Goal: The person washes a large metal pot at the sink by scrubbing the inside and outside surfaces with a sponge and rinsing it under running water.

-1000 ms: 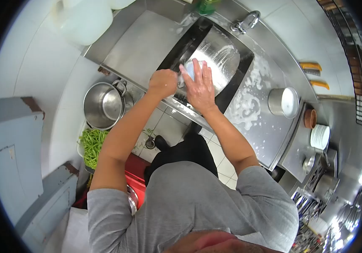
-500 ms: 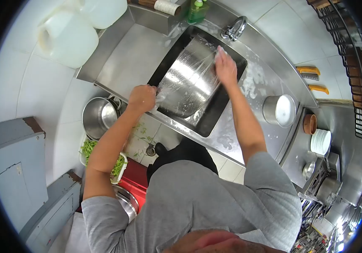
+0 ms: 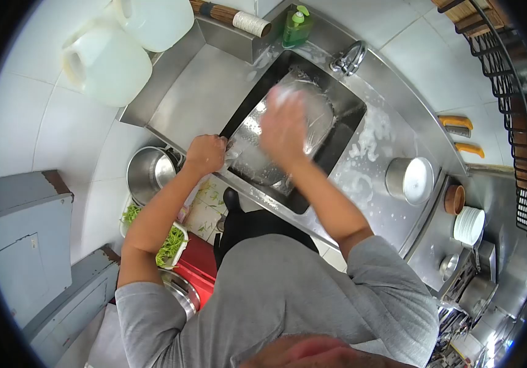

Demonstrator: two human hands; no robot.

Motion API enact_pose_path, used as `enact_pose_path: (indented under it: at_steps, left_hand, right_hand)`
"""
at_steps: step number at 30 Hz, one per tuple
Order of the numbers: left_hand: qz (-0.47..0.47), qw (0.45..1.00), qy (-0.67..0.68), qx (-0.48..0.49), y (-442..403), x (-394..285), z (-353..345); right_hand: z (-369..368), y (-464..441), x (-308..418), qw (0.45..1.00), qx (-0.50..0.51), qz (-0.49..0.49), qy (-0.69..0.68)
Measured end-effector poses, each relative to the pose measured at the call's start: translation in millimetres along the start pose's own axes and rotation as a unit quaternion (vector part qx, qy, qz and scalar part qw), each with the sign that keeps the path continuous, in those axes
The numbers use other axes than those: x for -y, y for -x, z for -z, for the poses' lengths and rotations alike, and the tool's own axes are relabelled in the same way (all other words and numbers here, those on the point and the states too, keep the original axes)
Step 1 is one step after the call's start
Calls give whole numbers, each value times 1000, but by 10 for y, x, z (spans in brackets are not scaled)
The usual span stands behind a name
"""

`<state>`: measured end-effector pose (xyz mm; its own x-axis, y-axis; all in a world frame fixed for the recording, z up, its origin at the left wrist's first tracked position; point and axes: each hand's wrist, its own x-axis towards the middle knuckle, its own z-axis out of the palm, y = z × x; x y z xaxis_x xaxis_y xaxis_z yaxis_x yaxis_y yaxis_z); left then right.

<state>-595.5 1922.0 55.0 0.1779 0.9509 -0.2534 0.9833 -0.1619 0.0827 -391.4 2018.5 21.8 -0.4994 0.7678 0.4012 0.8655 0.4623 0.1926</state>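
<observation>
Likely gap, faucet (image 3: 344, 64) to pot (image 3: 402, 179)

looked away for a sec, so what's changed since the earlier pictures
The right hand went rightward to the far side of the large metal pot, then swept back left and is over its middle, blurred; whether it holds anything I cannot tell. The left hand stays closed at the pot's near left edge. The pot remains in the black sink, and the smaller pot to its right.

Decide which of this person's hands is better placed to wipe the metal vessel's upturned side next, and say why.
Probably the right hand: it is over the metal vessel, while the left hand appears to grip the vessel's edge.
</observation>
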Motion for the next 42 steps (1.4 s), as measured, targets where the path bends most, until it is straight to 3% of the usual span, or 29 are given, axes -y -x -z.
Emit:
enact_pose_path:
  at_steps: [3,4,5,6,9,10,12,14,15,16,19,21,22,25,28,31,35,38,41,42]
  left_hand:
    - [-19,1000,9,-4,-20,69,-27]
    - [-26,1000,6,-8,-25,96,-36]
    - [-38,999,9,-3,28,78,-70]
    - [-30,999,13,25,76,51,-76]
    - [-37,996,9,84,-85,149,125]
    - [-54,993,16,106,-111,183,152]
    - [-65,981,39,180,-274,133,260]
    - [-78,902,387,176,-649,30,462]
    - [-71,796,573,181,-918,-82,467]
    - [-58,653,732,183,-1166,-217,437]
    - [76,606,769,191,-1612,-580,611]
    - [65,638,740,200,-1573,-709,671]
    - [56,654,729,194,-1555,-755,722]
    - [54,677,719,147,-1442,-869,870]
    - [-2,662,730,170,-1419,-794,1148]
    - [-23,678,707,201,-1077,-982,1649]
    - [-75,673,700,229,-859,-1231,1765]
    - [-116,702,671,210,-740,-1318,1652]
    - [-133,735,631,210,-510,-1430,1692]
    - [-126,734,631,217,-375,-1541,1858]
  right_hand:
    - [550,-22,55,992,-85,77,-53]
    - [317,-292,-102,1000,16,1,-8]
    - [246,-680,-488,971,141,-103,-161]
    - [274,-905,-812,893,258,-205,-306]
    - [-2,-749,-1004,915,227,-221,-249]
    - [-25,-571,-956,925,151,-231,-261]
    - [-52,-319,-994,931,119,-215,-268]
    - [21,-195,-1078,927,91,-216,-291]
    - [79,-203,-1126,921,109,-227,-297]
    - [149,-200,-1163,914,126,-239,-304]
    - [209,-117,-1365,889,131,-275,-341]
    - [205,23,-1604,885,126,-262,-363]
    - [342,48,-1730,854,154,-305,-392]
    - [163,264,-2106,829,46,-362,-424]
    - [150,347,-2486,628,17,-473,-618]
    - [114,306,-2783,603,36,-495,-625]
    - [-93,253,-2998,514,26,-496,-699]
    - [-109,239,-3029,408,81,-536,-734]
    - [-350,239,-3002,268,49,-499,-823]
    - [-395,205,-3030,264,50,-483,-834]
